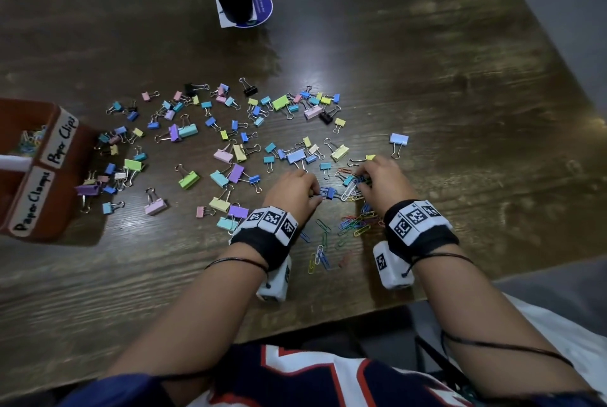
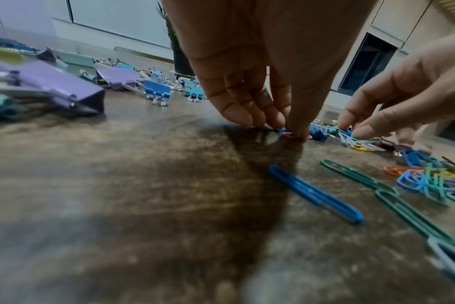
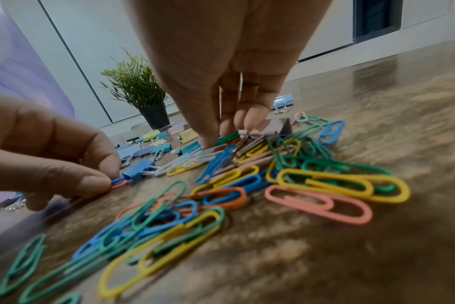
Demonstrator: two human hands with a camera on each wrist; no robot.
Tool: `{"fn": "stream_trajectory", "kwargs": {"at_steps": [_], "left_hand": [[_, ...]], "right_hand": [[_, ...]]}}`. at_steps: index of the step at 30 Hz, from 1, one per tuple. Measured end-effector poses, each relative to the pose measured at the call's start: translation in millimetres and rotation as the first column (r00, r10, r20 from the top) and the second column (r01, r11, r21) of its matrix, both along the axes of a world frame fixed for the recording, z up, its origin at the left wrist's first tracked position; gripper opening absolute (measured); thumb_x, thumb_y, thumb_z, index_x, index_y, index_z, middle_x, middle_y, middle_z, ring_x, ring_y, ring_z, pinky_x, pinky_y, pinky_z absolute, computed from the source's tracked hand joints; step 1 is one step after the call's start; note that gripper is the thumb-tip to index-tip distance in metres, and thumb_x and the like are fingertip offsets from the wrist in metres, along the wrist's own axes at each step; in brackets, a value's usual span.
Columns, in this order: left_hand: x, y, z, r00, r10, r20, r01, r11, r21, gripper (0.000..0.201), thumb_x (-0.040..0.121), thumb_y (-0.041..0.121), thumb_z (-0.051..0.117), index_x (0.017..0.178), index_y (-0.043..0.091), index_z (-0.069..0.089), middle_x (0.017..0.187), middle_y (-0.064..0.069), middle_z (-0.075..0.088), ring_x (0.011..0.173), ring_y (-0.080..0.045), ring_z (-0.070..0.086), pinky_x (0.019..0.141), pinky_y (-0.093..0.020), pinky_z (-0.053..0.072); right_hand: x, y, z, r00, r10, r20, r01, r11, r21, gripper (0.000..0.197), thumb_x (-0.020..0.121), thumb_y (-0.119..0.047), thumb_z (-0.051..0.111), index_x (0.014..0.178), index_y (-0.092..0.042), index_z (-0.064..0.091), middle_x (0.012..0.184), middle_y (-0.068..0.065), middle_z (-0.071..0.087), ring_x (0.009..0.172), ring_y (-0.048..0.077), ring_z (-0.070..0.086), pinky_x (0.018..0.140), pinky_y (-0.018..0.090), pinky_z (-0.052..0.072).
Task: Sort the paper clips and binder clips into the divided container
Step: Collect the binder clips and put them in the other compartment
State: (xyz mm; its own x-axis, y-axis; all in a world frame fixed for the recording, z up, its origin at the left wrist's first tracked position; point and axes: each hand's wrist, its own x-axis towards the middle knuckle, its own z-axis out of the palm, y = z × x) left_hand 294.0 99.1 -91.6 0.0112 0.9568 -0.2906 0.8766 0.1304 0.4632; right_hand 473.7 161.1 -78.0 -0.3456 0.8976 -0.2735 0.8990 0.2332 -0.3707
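The left hand [image 1: 293, 189] pinches a blue and a pink paper clip [image 3: 118, 183] flat against the table [image 1: 427, 78]. The right hand [image 1: 381, 180] seems to grasp clips in the paper-clip pile [image 3: 247, 185]. Binder clips [image 1: 230, 143] are mixed into that pile, so one could ride along. The divided container [image 1: 42, 170] sits at nine o'clock, a far carry that could shed clips.

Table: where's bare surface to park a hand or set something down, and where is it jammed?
Free: the wide strip of table right of the plant pot and light blue binder clip; the near-left edge, between the divided container and the left hand.
Crowded: the binder clips mid-table; the paper clips between both wrists, under the right hand.
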Motion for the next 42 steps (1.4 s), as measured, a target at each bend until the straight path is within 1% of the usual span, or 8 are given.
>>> {"fn": "stream_trajectory", "kwargs": {"at_steps": [8,14,21,25,29,32,36,42], "left_hand": [[-3,6,4,0.987,-0.103,-0.122,0.094,0.992,-0.081,0.008,0.085,0.023,0.055,0.091,0.020,0.052,0.102,-0.001,0.053,0.101,-0.021,0.049,0.078,-0.035,0.046],[-4,12,8,0.981,-0.166,-0.096,0.150,0.976,-0.158,0.009,0.085,0.019,0.055,0.091,0.020,0.048,0.095,0.001,0.046,0.097,-0.022,0.051,0.083,-0.035,0.046],[-6,15,10,0.991,-0.119,-0.054,0.111,0.984,-0.138,0.013,0.089,0.016,0.058,0.101,0.012,0.058,0.104,-0.005,0.060,0.093,-0.020,0.054,0.073,-0.025,0.034],[-5,16,9,0.988,-0.133,-0.074,0.121,0.981,-0.154,0.008,0.087,0.015,0.058,0.094,0.016,0.060,0.104,-0.005,0.060,0.099,-0.023,0.057,0.076,-0.027,0.037],[-5,14,6,0.980,-0.175,-0.097,0.160,0.976,-0.146,0.010,0.085,0.017,0.058,0.090,0.021,0.049,0.105,-0.003,0.051,0.099,-0.022,0.052,0.080,-0.032,0.041],[-5,13,4,0.973,-0.203,-0.111,0.189,0.974,-0.124,0.010,0.084,0.016,0.057,0.092,0.019,0.051,0.103,-0.004,0.051,0.097,-0.022,0.050,0.078,-0.031,0.039],[-6,16,4,0.988,-0.147,-0.050,0.139,0.979,-0.149,0.014,0.083,0.014,0.059,0.089,0.020,0.049,0.093,0.000,0.052,0.092,-0.021,0.053,0.079,-0.032,0.044],[-6,16,4,0.991,-0.124,-0.041,0.113,0.974,-0.195,0.010,0.085,0.013,0.058,0.085,0.021,0.052,0.089,0.002,0.053,0.089,-0.020,0.054,0.079,-0.030,0.045]], "right_hand": [[-1,8,-3,1.000,0.007,0.008,-0.006,1.000,-0.028,0.011,0.088,-0.017,0.064,0.097,-0.012,0.063,0.110,0.006,0.053,0.112,0.025,0.047,0.092,0.038,0.045],[-1,12,-2,1.000,0.021,0.014,-0.020,0.999,-0.049,0.010,0.087,-0.018,0.066,0.094,-0.014,0.062,0.110,0.006,0.052,0.109,0.025,0.050,0.090,0.035,0.045],[2,16,-1,1.000,-0.002,-0.012,0.001,0.996,-0.089,0.011,0.083,-0.018,0.070,0.087,-0.015,0.061,0.110,0.005,0.049,0.096,0.023,0.056,0.080,0.030,0.045],[4,17,-2,0.998,0.000,-0.067,-0.006,0.995,-0.096,0.014,0.081,-0.014,0.072,0.078,-0.016,0.058,0.100,0.002,0.051,0.089,0.022,0.057,0.080,0.034,0.048],[6,17,-6,0.995,-0.008,-0.104,0.000,0.997,-0.075,0.012,0.080,-0.012,0.072,0.080,-0.015,0.060,0.093,0.001,0.056,0.083,0.020,0.056,0.075,0.031,0.046],[7,17,-9,0.989,-0.068,-0.134,0.054,0.993,-0.106,0.014,0.080,-0.010,0.072,0.082,-0.016,0.059,0.081,-0.001,0.060,0.077,0.018,0.059,0.070,0.029,0.046],[8,19,-11,0.978,-0.141,-0.153,0.112,0.977,-0.184,0.012,0.082,-0.008,0.070,0.084,-0.014,0.061,0.070,-0.003,0.058,0.069,0.016,0.055,0.065,0.025,0.042],[10,20,-10,0.985,-0.112,-0.132,0.086,0.978,-0.188,0.011,0.084,-0.011,0.069,0.080,-0.017,0.060,0.072,0.000,0.059,0.069,0.016,0.054,0.065,0.027,0.044]]}}
